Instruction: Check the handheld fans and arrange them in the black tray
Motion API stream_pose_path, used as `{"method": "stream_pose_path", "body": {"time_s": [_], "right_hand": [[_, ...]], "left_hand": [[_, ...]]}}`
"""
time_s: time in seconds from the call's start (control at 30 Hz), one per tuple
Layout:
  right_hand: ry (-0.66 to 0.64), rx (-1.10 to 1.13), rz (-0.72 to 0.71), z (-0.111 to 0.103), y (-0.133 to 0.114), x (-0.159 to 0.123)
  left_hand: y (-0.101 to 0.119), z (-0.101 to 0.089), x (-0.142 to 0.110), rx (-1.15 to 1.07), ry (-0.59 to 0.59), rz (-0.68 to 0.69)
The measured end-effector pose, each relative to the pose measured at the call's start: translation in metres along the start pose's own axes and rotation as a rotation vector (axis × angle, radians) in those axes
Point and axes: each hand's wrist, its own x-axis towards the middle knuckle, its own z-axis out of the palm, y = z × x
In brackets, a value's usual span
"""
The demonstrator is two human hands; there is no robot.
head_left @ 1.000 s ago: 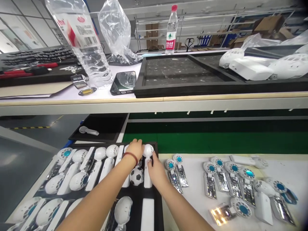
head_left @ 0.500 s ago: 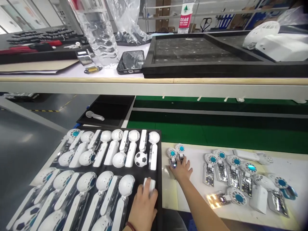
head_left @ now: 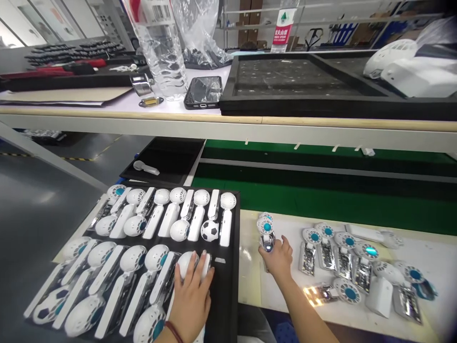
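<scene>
Fan (head_left: 266,225) clamped in the right hand's (head_left: 278,258) grip over the tabletop (head_left: 250,278) could clip its neighbour (head_left: 265,216) if swung; the left hand (head_left: 191,299), over white pieces (head_left: 185,261) in the tray (head_left: 224,290), hold unclear from here, might nudge them askew; half a second ago both fans lay side by side.

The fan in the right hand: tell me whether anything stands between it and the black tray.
Nothing visible does: only pale tabletop shows between the fan in the right hand and the black tray. A second fan shows partly behind its head, and the left hand is over the tray, outside that gap.
</scene>
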Motion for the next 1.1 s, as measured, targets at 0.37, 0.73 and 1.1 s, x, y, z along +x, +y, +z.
{"method": "stream_pose_path", "body": {"time_s": [0.37, 0.73, 1.1], "right_hand": [[-0.069, 0.101, -0.032, 0.038, -0.009, 0.003], [-0.484, 0.596, 0.259, -0.011, 0.014, 0.049], [-0.556, 1.221, -0.062, -0.116, -0.024, -0.117]], "left_hand": [[0.004, -0.01, -0.007, 0.045, 0.004, -0.283], [0.002, -0.001, -0.019, 0.043, 0.018, -0.248], [0.005, -0.047, 0.027, -0.689, 0.169, -0.169]]}}
